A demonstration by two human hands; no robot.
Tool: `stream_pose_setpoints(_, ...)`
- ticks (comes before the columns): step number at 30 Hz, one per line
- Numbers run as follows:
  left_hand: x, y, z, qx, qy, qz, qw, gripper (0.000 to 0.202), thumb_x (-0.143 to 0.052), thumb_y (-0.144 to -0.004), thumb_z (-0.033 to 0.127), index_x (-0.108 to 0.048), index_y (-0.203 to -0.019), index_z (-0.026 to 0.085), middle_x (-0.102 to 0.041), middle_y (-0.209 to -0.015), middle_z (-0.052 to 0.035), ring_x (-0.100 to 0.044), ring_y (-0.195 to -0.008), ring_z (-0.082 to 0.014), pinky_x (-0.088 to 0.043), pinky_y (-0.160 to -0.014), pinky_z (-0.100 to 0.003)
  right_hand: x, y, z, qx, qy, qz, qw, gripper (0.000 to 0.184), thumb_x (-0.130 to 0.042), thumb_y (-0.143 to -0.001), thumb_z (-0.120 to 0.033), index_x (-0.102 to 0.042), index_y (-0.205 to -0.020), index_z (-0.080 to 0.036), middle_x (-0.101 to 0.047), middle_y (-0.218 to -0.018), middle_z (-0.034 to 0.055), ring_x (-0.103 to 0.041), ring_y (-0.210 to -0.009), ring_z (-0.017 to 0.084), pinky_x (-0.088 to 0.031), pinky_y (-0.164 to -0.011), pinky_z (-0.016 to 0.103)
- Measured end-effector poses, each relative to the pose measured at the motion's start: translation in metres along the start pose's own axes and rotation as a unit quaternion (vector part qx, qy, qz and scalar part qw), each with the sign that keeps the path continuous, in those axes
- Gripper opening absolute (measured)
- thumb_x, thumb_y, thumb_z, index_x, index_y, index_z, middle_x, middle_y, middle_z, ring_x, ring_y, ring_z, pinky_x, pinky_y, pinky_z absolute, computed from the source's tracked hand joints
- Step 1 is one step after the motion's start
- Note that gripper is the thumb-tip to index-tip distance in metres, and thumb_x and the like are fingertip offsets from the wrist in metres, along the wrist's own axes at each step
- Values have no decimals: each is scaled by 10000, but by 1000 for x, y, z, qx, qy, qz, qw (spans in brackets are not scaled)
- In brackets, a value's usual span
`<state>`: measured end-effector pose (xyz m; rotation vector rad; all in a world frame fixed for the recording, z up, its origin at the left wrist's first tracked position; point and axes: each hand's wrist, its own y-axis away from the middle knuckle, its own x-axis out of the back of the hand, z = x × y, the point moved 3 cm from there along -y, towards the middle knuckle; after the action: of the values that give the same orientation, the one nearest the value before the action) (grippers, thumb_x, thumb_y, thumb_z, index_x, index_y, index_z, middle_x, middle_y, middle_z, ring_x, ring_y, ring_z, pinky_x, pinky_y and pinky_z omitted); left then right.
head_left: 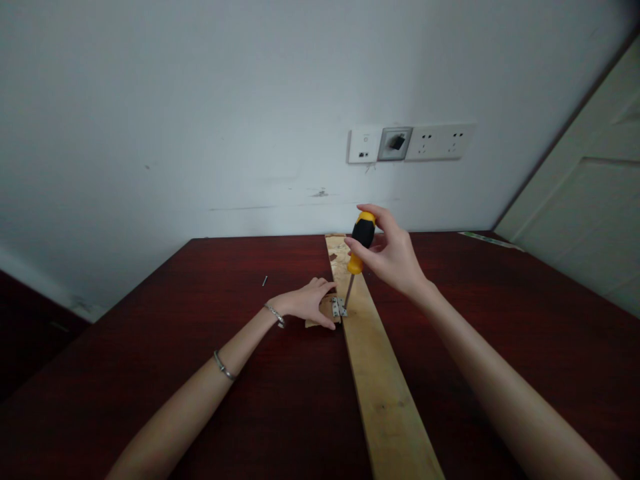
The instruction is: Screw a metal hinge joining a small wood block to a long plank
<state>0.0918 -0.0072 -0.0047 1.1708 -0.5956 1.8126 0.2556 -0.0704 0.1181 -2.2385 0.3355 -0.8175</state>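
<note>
Where the table (125,373) met the wall (200,100): the plank (385,393) lay with its far end near the wall, its near end cut off by the frame.
Left hand (307,303): open, pressing down on a scrap of wood (316,324) beside the hinge (339,307).
Right hand (387,250): closed around the screwdriver (363,233).
Screwdriver tip: at the hinge, contact too small to make out.
Pin (265,281): alone on the table.

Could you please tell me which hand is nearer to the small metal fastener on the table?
Left. The left hand lies just right of the small metal fastener; the right hand, holding a screwdriver, is farther off, above the wooden plank.
</note>
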Motion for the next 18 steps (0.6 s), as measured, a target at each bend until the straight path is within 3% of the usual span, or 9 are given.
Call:
stream_pose_setpoints(6, 2, 0, 0, -11, -2, 7, 1000, 934, -711, -579, 576, -351, -1349, 188, -454, -1177, -100, -413, -1090, -280, -346, -941, -400, -6, 2, 0, 13, -10, -23, 1000, 481, -557, -801, -357, -415, -1241, -226, -573, -1055, 74, -601, -727, 164, -534, -641, 313)
stream_pose_setpoints(18, 2, 1, -1, 7, -3, -8, 1000, 953, -706, -587, 573, -324, -1363, 174, -442, -1210, -110, -393, -1130, -290, -338, -959, -395, -8, 3, 0, 22, -4, -27, 999, 485, -563, -805, -343, -419, -1246, -203, -584, -1070, 92, -606, -913, 221, -530, -714, 337)
